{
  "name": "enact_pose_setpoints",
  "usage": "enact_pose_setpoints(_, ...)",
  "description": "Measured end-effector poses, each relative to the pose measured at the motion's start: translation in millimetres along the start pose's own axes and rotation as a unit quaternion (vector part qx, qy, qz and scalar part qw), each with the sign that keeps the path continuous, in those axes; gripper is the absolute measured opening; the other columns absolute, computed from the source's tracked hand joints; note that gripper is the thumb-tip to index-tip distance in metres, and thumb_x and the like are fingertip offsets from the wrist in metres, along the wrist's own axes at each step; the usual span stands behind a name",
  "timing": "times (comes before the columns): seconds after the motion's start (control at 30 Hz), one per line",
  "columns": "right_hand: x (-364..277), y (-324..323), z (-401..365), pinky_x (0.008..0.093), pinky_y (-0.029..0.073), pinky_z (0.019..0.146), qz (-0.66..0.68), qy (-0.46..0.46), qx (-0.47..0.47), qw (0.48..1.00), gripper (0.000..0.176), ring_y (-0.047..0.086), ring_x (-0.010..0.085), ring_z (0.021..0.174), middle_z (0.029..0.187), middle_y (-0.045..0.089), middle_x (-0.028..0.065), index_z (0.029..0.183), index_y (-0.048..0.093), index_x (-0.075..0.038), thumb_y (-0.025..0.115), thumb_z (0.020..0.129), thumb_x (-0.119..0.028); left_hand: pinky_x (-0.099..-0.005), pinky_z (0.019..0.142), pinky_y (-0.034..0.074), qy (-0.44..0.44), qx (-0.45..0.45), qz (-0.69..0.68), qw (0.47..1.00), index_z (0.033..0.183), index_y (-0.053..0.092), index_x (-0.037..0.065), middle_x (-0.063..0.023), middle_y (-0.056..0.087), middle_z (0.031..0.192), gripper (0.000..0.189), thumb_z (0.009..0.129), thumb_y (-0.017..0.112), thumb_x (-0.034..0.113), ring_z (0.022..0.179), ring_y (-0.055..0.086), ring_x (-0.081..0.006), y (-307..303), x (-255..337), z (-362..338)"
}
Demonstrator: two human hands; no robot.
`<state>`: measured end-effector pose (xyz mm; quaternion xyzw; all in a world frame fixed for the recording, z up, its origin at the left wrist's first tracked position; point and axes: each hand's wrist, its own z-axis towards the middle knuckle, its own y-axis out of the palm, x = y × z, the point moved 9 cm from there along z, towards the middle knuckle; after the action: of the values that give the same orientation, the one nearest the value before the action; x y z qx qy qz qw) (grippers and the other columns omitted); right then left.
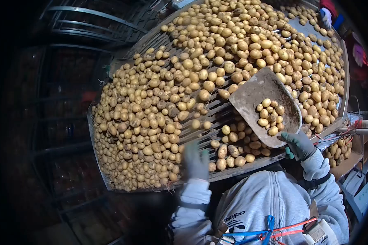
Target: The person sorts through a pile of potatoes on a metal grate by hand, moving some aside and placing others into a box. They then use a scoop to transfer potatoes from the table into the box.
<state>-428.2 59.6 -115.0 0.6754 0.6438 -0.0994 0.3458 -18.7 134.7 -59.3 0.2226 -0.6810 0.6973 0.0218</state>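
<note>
My right hand (299, 145), in a grey glove with green fingertips, grips the near edge of a worn scoop (251, 96). Several small potatoes (270, 116) lie in the scoop, which rests tilted over the slatted table (194, 136). My left hand (195, 161), also gloved, is smeared by motion at the near side of the table, beside the large pile of potatoes (139, 122). Whether its fingers hold anything cannot be made out. Larger potatoes (233, 151) lie between my left hand and the scoop.
More potatoes (241, 28) cover the table's far side. At the far right a co-worker's gloved hand (326, 17) shows beside a red sleeve. A box of potatoes (338, 152) stands right of my right arm. Metal rails (92, 14) run at the upper left.
</note>
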Motion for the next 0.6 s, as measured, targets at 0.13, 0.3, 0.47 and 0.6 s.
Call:
enact_pose_setpoints(0.13, 2, 24, 5, 0.0261, 0.045, 0.036, -0.014, -0.002, -0.004, 1.0, 0.033, 0.058, 0.0125, 0.044, 0.077, 0.07, 0.0065, 0.116, 0.068, 0.003, 0.075, 0.098, -0.023, -0.0462, 0.104, 0.053, -0.039, 0.074, -0.059, 0.995, 0.137, 0.067, -0.003, -0.0278, 0.064, 0.136, 0.042, 0.101, 0.067, 0.02, 0.122, 0.064, -0.0435, -22, -54, 58)
enact_pose_setpoints(0.3, -6, 44, 1, 0.0257, 0.044, 0.036, -0.058, -0.002, 0.01, 0.998, 0.033, 0.057, 0.0122, 0.044, 0.076, 0.071, 0.0064, 0.111, 0.073, 0.004, 0.079, 0.095, -0.024, -0.0444, 0.1, 0.055, 0.037, 0.06, -0.131, 0.989, 0.124, 0.074, 0.0, -0.0212, 0.073, 0.117, 0.037, 0.096, 0.077, 0.024, 0.11, 0.07, -0.0378, 18, -34, 143)
enact_pose_setpoints(0.47, 8, 45, -12, 0.0265, 0.043, 0.041, -0.084, 0.012, 0.038, 0.996, 0.03, 0.057, 0.0116, 0.047, 0.07, 0.067, 0.0035, 0.105, 0.076, -0.001, 0.079, 0.096, -0.029, -0.0483, 0.097, 0.055, -0.064, -0.053, -0.04, 0.996, 0.121, 0.07, 0.0, -0.0227, 0.073, 0.113, 0.066, 0.078, 0.089, 0.047, 0.11, 0.069, -0.0419, 66, -27, 177)
enact_pose_setpoints(0.6, 25, 38, -21, 0.0264, 0.048, 0.046, -0.048, 0.007, 0.01, 0.999, 0.035, 0.062, 0.0115, 0.052, 0.073, 0.069, 0.0021, 0.116, 0.074, 0.0, 0.082, 0.094, -0.026, -0.043, 0.077, 0.056, -0.081, -0.135, -0.147, 0.976, 0.093, 0.069, 0.001, -0.0186, 0.071, 0.087, 0.04, 0.078, 0.088, 0.033, 0.079, 0.068, -0.0309, 85, -46, 186)
